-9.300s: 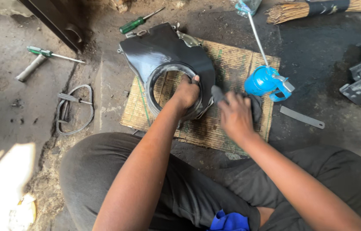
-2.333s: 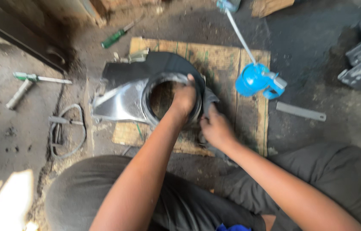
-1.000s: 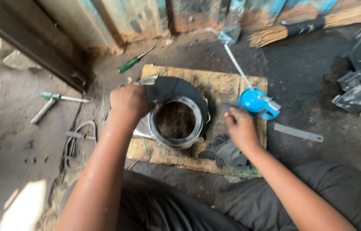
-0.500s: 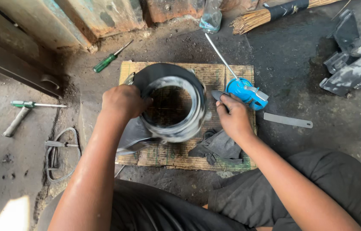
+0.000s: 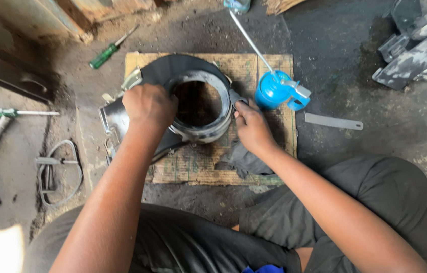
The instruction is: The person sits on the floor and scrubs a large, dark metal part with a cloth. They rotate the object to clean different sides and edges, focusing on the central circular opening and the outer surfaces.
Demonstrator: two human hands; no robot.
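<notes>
A black metal cover [image 5: 173,68] with a wide round ring opening stands tilted on a woven mat [image 5: 259,63]. My left hand [image 5: 149,104] grips the ring's left rim. At the ring's right edge my right hand [image 5: 250,125] pinches a small dark piece against the cover. A dark rag [image 5: 243,161] lies on the mat just below my right hand. Right beside that hand stands a blue oil can [image 5: 273,91] with a long thin spout.
A green-handled screwdriver [image 5: 103,54] lies at the back left, another [image 5: 1,112] with a pale-handled tool at far left. A wire loop [image 5: 54,172] lies left of the mat. A flat metal strip [image 5: 333,121] lies right of it. Dark plastic parts [image 5: 415,45] sit back right.
Earlier my left hand held the ring from inside while my right wiped with the rag. The rag now lies on the mat, my left hand grips the outer rim, my right hand has moved onto the cover's right edge.
</notes>
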